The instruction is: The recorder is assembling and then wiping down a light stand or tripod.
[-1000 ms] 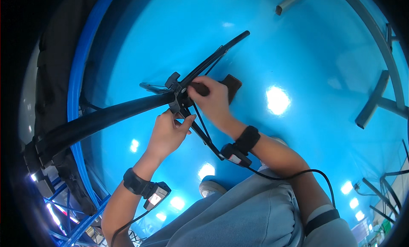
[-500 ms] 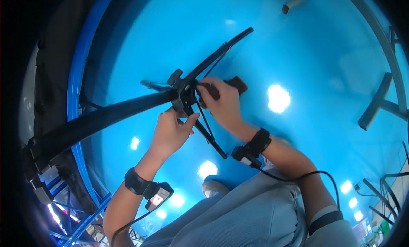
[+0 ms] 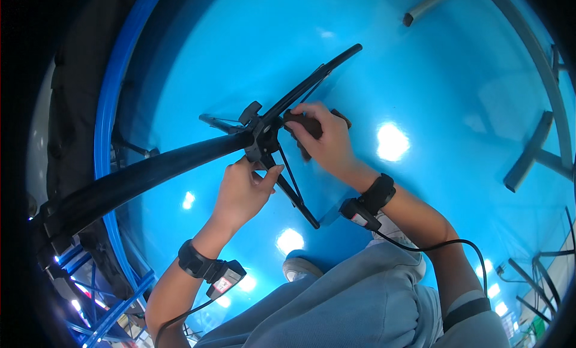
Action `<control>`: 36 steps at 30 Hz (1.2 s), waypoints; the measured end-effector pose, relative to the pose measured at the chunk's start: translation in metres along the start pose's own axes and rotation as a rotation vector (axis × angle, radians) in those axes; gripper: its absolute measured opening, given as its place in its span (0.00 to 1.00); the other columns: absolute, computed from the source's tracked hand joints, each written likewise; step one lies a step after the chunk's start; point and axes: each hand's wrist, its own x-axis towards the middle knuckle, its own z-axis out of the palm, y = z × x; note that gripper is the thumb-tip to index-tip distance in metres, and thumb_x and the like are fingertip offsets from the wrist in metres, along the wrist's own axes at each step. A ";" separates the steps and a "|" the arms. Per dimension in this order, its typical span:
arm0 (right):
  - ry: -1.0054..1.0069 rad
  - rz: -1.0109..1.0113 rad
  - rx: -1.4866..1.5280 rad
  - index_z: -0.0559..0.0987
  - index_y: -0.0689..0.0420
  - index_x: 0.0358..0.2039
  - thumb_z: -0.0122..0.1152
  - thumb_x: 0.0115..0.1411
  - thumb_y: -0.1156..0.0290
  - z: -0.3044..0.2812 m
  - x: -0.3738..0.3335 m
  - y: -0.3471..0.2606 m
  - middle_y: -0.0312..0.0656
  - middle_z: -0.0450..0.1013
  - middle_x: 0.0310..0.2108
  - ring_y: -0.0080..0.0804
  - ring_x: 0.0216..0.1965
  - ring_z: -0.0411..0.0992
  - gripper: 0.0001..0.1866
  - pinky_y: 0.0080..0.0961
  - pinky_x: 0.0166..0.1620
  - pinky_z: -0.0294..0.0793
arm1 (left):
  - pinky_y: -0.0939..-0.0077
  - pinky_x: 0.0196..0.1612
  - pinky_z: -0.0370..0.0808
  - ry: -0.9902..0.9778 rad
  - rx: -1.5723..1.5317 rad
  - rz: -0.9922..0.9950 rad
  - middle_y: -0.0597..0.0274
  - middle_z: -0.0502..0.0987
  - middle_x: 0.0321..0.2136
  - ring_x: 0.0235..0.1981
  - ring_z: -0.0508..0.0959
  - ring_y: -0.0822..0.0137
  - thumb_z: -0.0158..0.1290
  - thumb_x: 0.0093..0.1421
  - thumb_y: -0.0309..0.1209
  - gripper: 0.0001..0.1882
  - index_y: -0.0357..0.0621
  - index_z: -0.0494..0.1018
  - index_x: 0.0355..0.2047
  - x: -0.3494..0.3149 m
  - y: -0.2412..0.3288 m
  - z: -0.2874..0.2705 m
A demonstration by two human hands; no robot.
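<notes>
A black tripod stand (image 3: pixel 258 138) stands with its legs spread on the glossy blue floor, its long pole running off to the left. Just below the hub, my left hand (image 3: pixel 242 192) pinches the near tripod leg between thumb and fingers. On the hub's right side, my right hand (image 3: pixel 329 141) is closed on a dark brown cloth (image 3: pixel 308 125), which shows on both sides of the fingers. The cloth is close beside the hub; I cannot tell whether it touches. A black knob (image 3: pixel 249 111) sticks out from the hub's far side.
A blue metal frame (image 3: pixel 103 132) curves along the left, beside dark fabric. Grey metal tubes (image 3: pixel 528 153) lie at the right, and another tube (image 3: pixel 420 11) is at the far right. Black cables trail from both wrist straps. My shoes (image 3: pixel 300 268) are at the near side.
My right hand has drawn slightly to the right, away from the hub, with the brown cloth in it. My left hand keeps its hold on the tripod leg.
</notes>
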 end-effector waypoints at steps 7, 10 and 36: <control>-0.103 -0.282 -0.404 0.78 0.56 0.35 0.63 0.52 0.72 0.001 0.001 -0.007 0.39 0.73 0.23 0.32 0.23 0.73 0.09 0.25 0.26 0.72 | 0.75 0.26 0.76 0.004 -0.002 0.029 0.48 0.79 0.26 0.21 0.81 0.65 0.56 0.57 0.36 0.18 0.29 0.71 0.34 0.001 -0.002 0.000; -0.063 -0.619 -0.509 0.78 0.54 0.32 0.63 0.50 0.71 0.020 -0.014 0.002 0.37 0.73 0.22 0.31 0.22 0.72 0.07 0.26 0.23 0.69 | 0.75 0.26 0.76 -0.020 0.033 0.011 0.49 0.79 0.25 0.21 0.81 0.64 0.56 0.57 0.36 0.17 0.30 0.71 0.34 0.000 -0.004 0.001; -0.054 -0.626 -0.593 0.78 0.53 0.30 0.63 0.50 0.70 0.006 0.013 0.001 0.37 0.70 0.19 0.35 0.20 0.71 0.06 0.30 0.22 0.68 | 0.78 0.24 0.74 0.016 0.015 0.014 0.49 0.79 0.26 0.21 0.80 0.66 0.56 0.57 0.32 0.16 0.28 0.71 0.34 0.000 -0.003 -0.001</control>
